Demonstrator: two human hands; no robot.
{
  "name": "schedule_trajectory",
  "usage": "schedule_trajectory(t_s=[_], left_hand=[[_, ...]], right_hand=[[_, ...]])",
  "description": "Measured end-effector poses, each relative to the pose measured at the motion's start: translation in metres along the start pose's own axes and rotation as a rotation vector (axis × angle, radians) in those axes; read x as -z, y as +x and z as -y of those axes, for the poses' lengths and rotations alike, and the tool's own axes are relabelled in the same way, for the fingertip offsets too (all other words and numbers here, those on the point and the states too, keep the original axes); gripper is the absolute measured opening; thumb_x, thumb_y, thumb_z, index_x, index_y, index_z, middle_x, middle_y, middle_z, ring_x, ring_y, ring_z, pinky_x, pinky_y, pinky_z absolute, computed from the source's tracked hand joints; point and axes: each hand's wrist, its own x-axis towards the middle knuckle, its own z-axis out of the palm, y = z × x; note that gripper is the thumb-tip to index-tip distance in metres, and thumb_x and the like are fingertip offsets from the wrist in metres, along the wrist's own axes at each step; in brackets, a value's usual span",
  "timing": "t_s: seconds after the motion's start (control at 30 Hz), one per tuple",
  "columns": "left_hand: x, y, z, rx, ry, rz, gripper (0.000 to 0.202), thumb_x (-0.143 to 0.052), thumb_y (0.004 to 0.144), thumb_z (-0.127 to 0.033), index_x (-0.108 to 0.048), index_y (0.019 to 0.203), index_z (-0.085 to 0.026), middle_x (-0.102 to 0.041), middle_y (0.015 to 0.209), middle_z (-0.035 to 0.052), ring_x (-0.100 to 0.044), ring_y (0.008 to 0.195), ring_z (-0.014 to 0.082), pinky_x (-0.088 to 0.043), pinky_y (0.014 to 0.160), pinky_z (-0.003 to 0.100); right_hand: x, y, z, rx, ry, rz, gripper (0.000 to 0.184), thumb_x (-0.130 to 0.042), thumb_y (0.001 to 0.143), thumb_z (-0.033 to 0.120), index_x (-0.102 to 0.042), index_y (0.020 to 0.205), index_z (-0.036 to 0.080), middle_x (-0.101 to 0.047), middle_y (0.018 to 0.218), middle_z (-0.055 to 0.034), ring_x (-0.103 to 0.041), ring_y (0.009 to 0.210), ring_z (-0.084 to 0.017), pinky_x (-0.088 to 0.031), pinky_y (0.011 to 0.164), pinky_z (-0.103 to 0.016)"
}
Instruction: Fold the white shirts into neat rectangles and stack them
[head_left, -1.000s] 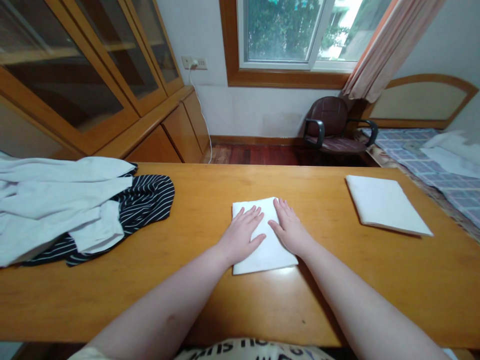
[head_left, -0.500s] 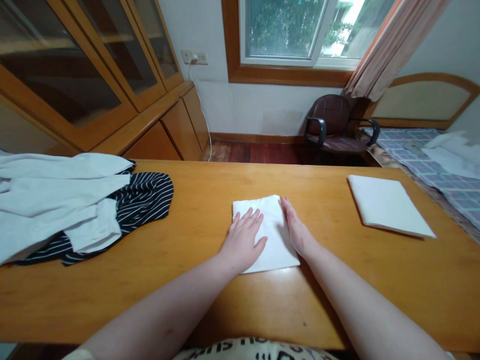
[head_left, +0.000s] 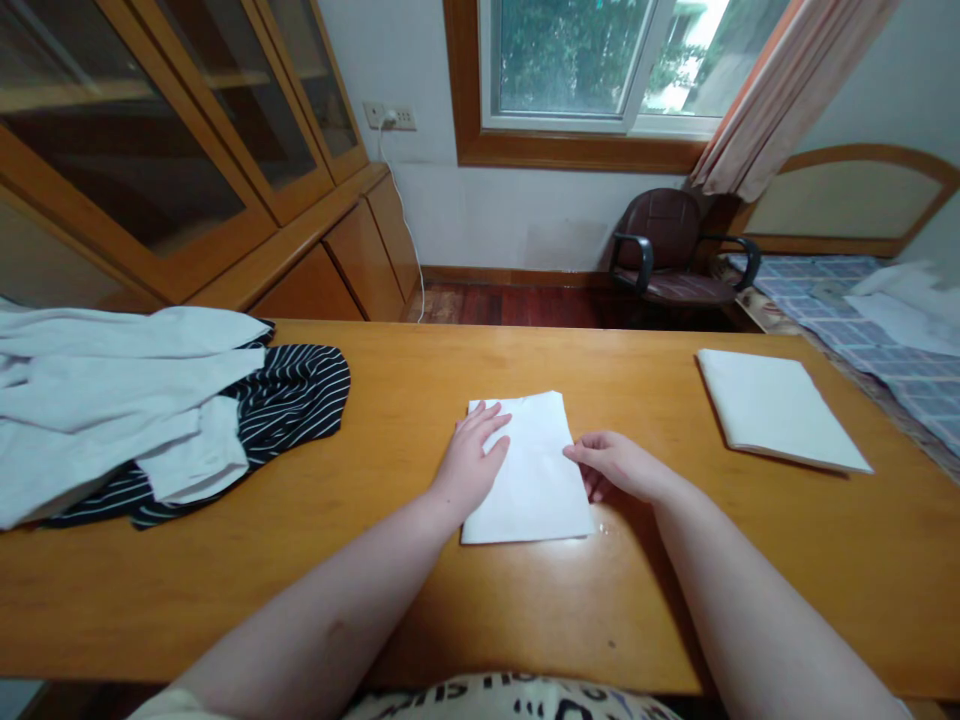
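Observation:
A folded white cloth (head_left: 531, 480), perhaps a garment, lies flat on the table in front of me as a neat rectangle. My left hand (head_left: 474, 455) rests palm down over its left part, fingers stretched out and pointing away from me. At the right edge, my right hand (head_left: 611, 465) pinches the cloth between thumb and fingers; some of its fingertips are hidden at or under the edge.
Unfolded white clothing (head_left: 112, 390) and a black striped garment (head_left: 307, 395) are heaped on the left of the wooden table (head_left: 420, 620). A second folded white rectangle (head_left: 780, 410) lies to the right. Beyond the table stands an office chair (head_left: 664, 245).
My right hand has gone from lying flat along the right edge to pinching it. My left hand has slid slightly left, and the cloth's near left corner shows more.

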Motion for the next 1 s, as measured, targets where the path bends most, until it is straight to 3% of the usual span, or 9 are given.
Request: schedule_trajectory(t_s=[0.1, 0.3, 0.47, 0.77, 0.87, 1.0], left_hand=[[0.0, -0.001, -0.001, 0.007, 0.007, -0.002, 0.035, -0.049, 0.086, -0.026, -0.063, 0.117, -0.024, -0.051, 0.137, 0.0039, -0.034, 0.136, 0.0234, -0.025, 0.112, 0.053], [-0.001, -0.001, -0.002, 0.027, 0.015, -0.012, 0.036, -0.049, 0.086, -0.025, -0.061, 0.12, -0.022, -0.052, 0.137, 0.0053, -0.035, 0.135, 0.023, -0.025, 0.113, 0.051], [-0.001, -0.001, -0.002, 0.028, 0.017, -0.008, 0.035, -0.049, 0.086, -0.026, -0.061, 0.119, -0.023, -0.052, 0.136, 0.0043, -0.034, 0.136, 0.0228, -0.024, 0.113, 0.052], [-0.001, -0.003, -0.003, 0.013, 0.116, 0.013, 0.036, -0.046, 0.088, -0.027, -0.059, 0.121, -0.023, -0.051, 0.138, 0.0048, -0.034, 0.136, 0.0221, -0.023, 0.112, 0.051], [0.001, -0.008, -0.009, -0.067, 0.274, 0.028, 0.041, -0.045, 0.089, -0.031, -0.053, 0.128, -0.021, -0.046, 0.142, 0.0062, -0.029, 0.138, 0.0231, -0.016, 0.114, 0.052], [0.001, -0.014, -0.015, -0.269, 0.426, 0.212, 0.058, -0.044, 0.088, -0.048, -0.041, 0.139, -0.019, -0.035, 0.149, 0.0082, -0.024, 0.14, 0.0236, -0.01, 0.116, 0.048]], right_hand=[[0.003, -0.003, 0.001, -0.012, 0.047, 0.038, 0.035, -0.068, 0.071, 0.049, -0.055, 0.071, 0.017, -0.063, 0.058, -0.0013, -0.058, 0.05, -0.01, -0.047, 0.048, -0.021], [0.005, -0.005, 0.0, -0.036, -0.006, 0.163, 0.039, -0.062, 0.076, 0.052, -0.057, 0.065, 0.015, -0.06, 0.047, -0.0024, -0.053, 0.039, -0.009, -0.039, 0.037, -0.018], [0.0, -0.007, 0.001, -0.116, 0.063, 0.177, 0.035, -0.071, 0.069, 0.047, -0.063, 0.07, 0.013, -0.066, 0.058, -0.0034, -0.061, 0.05, -0.011, -0.05, 0.05, -0.021], [0.005, -0.006, -0.005, -0.025, 0.142, 0.281, 0.033, -0.079, 0.059, 0.04, -0.069, 0.076, 0.013, -0.07, 0.075, -0.003, -0.064, 0.066, -0.013, -0.051, 0.065, -0.023], [0.005, -0.005, -0.005, -0.016, 0.108, 0.289, 0.032, -0.079, 0.058, 0.038, -0.07, 0.077, 0.014, -0.07, 0.076, -0.0026, -0.064, 0.066, -0.012, -0.051, 0.065, -0.023], [0.001, -0.004, -0.002, -0.022, -0.034, 0.23, 0.03, -0.075, 0.063, 0.039, -0.066, 0.077, 0.014, -0.069, 0.069, -0.0028, -0.062, 0.058, -0.012, -0.05, 0.055, -0.023]])
